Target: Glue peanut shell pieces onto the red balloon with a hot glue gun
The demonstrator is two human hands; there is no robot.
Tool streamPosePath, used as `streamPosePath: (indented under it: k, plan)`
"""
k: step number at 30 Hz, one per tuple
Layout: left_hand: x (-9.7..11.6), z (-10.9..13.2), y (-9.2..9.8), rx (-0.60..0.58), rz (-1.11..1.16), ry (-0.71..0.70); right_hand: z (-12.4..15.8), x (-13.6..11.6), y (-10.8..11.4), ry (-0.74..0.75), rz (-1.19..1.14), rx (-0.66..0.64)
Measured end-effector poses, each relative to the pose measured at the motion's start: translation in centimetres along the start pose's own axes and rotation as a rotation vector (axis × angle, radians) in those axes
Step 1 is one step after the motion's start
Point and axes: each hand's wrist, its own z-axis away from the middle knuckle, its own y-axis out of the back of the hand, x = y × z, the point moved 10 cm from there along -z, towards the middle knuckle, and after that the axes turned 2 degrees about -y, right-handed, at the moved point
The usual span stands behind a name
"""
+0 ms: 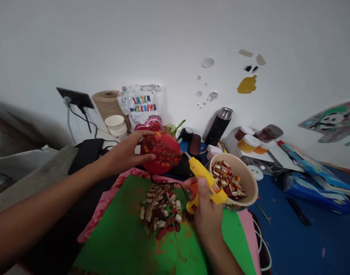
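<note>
My left hand (135, 147) grips a round red object (162, 154), probably a balloon, with orange and brown bits stuck on its surface. In my right hand (208, 210) is a yellow glue gun (206, 177), its nozzle pointing up and left close to the red object's right side. Below them, a pile of peanut shells (160, 206) with some red pieces lies on a green sheet (120, 229) smeared with orange. To the right of the glue gun stands a beige tub (251, 181) holding more shell-like pieces.
Along the wall stand a twine spool (106, 103), stacked paper cups (116, 126), a balloon bag (142, 103), a black flask (219, 126) and paint jars (248, 143). Blue packaging (315, 191) and a black pen (298, 211) lie at right. A white cable (268, 252) loops beside the green sheet.
</note>
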Motion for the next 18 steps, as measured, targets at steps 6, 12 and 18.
streamPosePath:
  k: [6, 12, 18]
  plan:
    - [-0.9, 0.7, 0.6, -0.036, 0.053, 0.041, 1.4, 0.5, 0.8, 0.045, 0.077, 0.030]
    - [-1.6, 0.9, 0.2, -0.114, 0.179, -0.015, 0.8, -0.2, -0.8, 0.060, 0.080, -0.036]
    - [0.6, 1.9, 0.1, -0.114, 0.078, -0.126, 1.1, 0.0, -1.7, 0.097, 0.086, -0.106]
